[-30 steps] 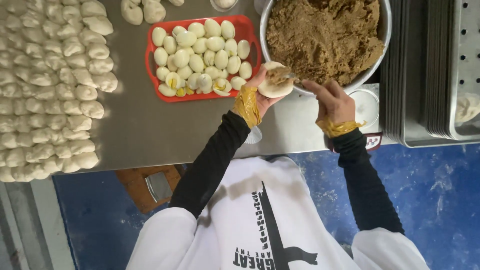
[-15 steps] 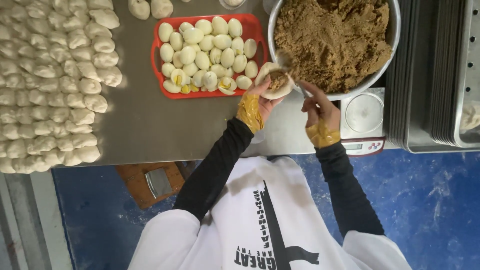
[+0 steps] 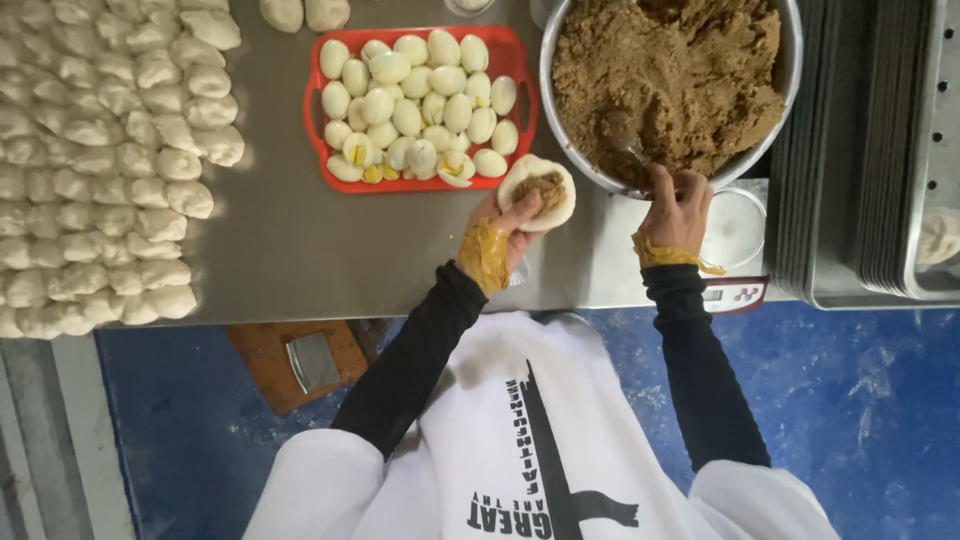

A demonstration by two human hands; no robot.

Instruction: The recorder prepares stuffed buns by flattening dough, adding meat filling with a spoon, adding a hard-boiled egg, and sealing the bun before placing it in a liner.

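Observation:
My left hand (image 3: 508, 222) cups a flat round of white dough (image 3: 538, 190) with a dab of brown filling in its middle. It hovers just below the red tray (image 3: 312, 108) of halved boiled eggs. My right hand (image 3: 676, 205) grips the handle of a spoon (image 3: 627, 138) whose bowl is dug into the brown filling inside the large metal bowl (image 3: 560, 150). Both wrists carry yellowish glove cuffs.
Several rows of shaped white dough pieces (image 3: 95, 160) cover the steel table (image 3: 290, 250) at the left. A small scale (image 3: 735, 240) sits under the bowl's edge. Stacked metal trays (image 3: 870, 150) stand at the right. Blue floor lies below the table edge.
My right hand has drawn away from the dough round and moved to the spoon in the bowl. The left hand has kept hold of the filled dough, lower and nearer the table edge.

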